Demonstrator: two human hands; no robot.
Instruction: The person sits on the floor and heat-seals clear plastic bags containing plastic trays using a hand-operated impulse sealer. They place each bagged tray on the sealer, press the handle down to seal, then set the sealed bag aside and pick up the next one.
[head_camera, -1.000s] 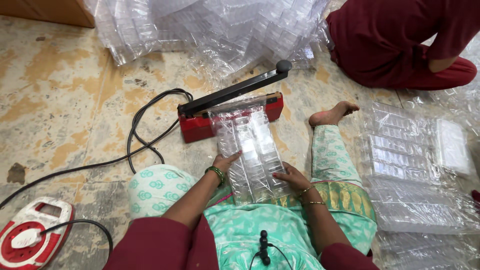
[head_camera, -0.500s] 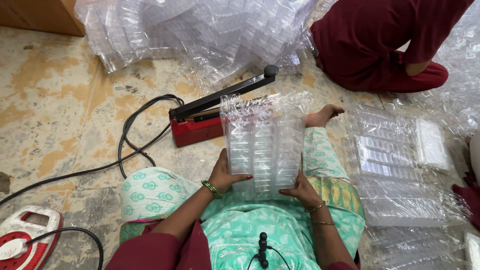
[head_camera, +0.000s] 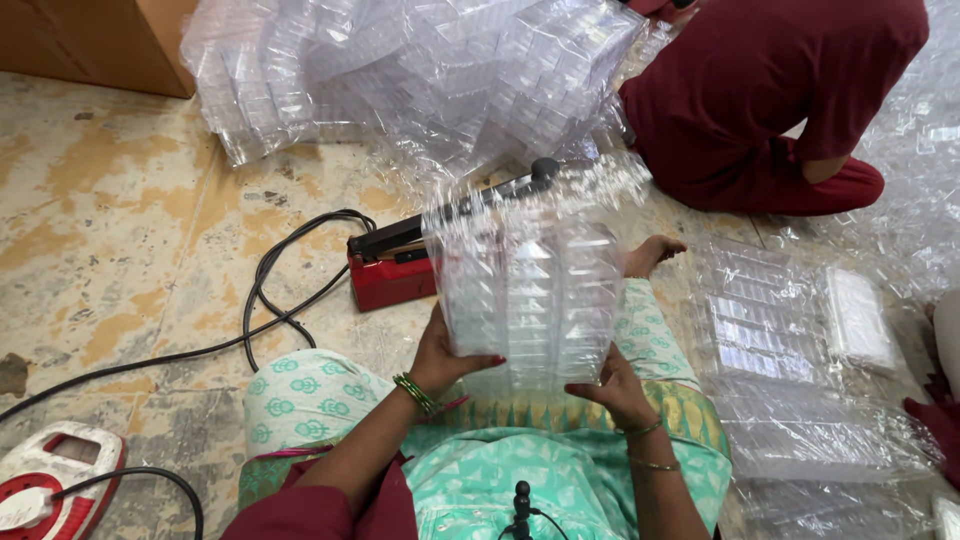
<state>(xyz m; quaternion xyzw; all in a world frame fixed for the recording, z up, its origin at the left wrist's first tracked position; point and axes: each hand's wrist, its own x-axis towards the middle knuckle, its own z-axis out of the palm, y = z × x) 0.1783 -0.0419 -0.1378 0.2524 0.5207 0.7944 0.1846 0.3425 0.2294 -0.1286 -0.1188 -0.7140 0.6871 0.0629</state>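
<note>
We hold a bagged stack of clear plastic trays (head_camera: 530, 290) upright above our lap, at the centre of the view. Our left hand (head_camera: 445, 355) has its grip closed on the stack's lower left corner, and our right hand (head_camera: 612, 385) cups the lower right edge from beneath. At 11 o'clock from the stack, a red heat sealer (head_camera: 395, 270) sits on the floor (head_camera: 120, 230) with its black cable (head_camera: 270, 300) looping toward 8 o'clock. A heap of loose trays (head_camera: 400, 70) lies at 12 o'clock. The film looks slippery and the stack tall, so we judge it could lean and slide out sideways.
</note>
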